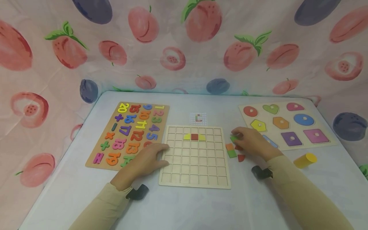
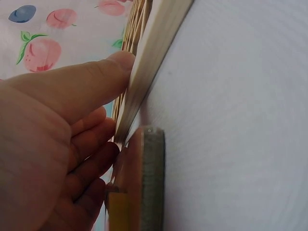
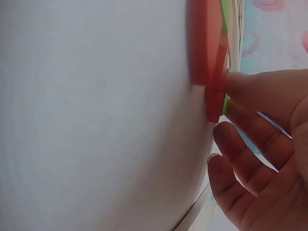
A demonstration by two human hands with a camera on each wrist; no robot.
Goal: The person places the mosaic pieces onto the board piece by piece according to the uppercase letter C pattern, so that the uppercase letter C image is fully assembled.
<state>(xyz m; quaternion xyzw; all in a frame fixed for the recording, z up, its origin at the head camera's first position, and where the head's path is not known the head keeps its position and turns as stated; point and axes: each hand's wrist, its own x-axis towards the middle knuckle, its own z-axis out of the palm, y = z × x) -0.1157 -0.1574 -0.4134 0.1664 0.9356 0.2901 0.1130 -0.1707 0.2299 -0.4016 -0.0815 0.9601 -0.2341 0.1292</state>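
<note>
A wooden grid board [image 1: 195, 163] lies in the middle of the table. On it, in an upper row, a red square tile [image 1: 194, 137] sits between two yellow triangular tiles [image 1: 202, 137]. My left hand [image 1: 145, 159] rests at the board's left side, thumb on its edge in the left wrist view, fingers loosely bent. My right hand [image 1: 250, 140] is just right of the board, thumb and forefinger pinching a green tile [image 3: 224, 104]. Near those fingertips lie an orange tile [image 1: 229, 146], another green tile [image 1: 231, 154] and red tiles [image 1: 241, 157].
Left of the board lies a number puzzle [image 1: 91, 162], partly under my left hand. A small pattern card [image 1: 203, 118] is behind the board. At the right are a shape puzzle [image 1: 274, 134] with knobbed pieces and a yellow cylinder [image 1: 304, 160]. A fruit-print cloth [image 1: 195, 70] hangs behind.
</note>
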